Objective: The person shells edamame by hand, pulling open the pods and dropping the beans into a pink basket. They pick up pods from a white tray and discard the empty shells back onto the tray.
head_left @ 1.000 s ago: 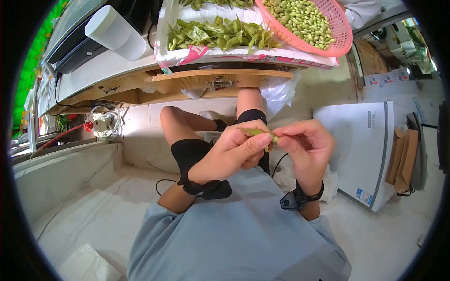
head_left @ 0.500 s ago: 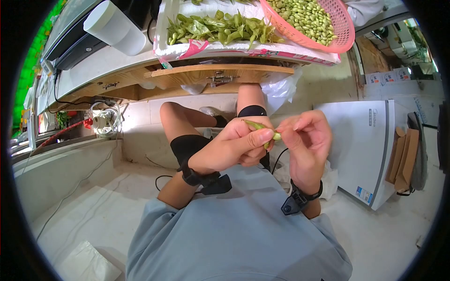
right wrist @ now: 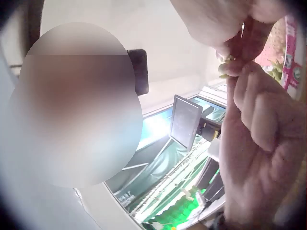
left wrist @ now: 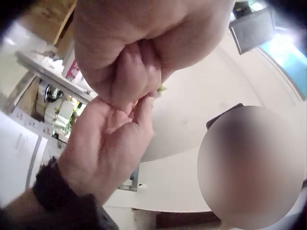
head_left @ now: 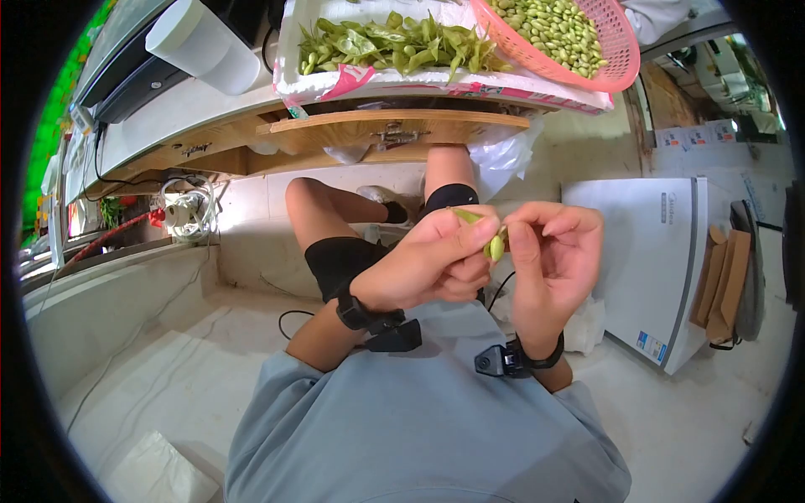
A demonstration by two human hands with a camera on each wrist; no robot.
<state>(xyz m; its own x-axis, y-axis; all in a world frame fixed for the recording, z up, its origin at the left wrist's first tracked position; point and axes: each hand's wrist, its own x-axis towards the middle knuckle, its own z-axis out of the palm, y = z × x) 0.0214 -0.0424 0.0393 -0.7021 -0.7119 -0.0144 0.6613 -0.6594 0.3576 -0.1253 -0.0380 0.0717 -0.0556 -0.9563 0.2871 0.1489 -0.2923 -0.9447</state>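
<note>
My left hand (head_left: 432, 258) grips a green soybean pod (head_left: 466, 216) between thumb and curled fingers, in front of my lap. A pale green bean (head_left: 497, 246) shows at the pod's near end, between the two hands. My right hand (head_left: 558, 251) pinches at that end with thumb and forefinger, its other fingers loosely bent. In the left wrist view the hands meet fingertip to fingertip, and only a bit of green pod (left wrist: 161, 89) sticks out. The right wrist view shows a small green piece of the pod (right wrist: 224, 75) at the fingertips.
On the table ahead, a white foam tray (head_left: 386, 86) holds leafy pods (head_left: 394, 46). A pink basket (head_left: 619, 63) of shelled beans rests on its right side. A white cup (head_left: 205, 50) stands left. Below is an open wooden drawer (head_left: 335, 132); a small fridge (head_left: 633, 260) stands right.
The pod has tilted between my hands, and the bean at its near end now hangs lower and shows more fully. My right hand has turned slightly, its wrist camera swinging left.
</note>
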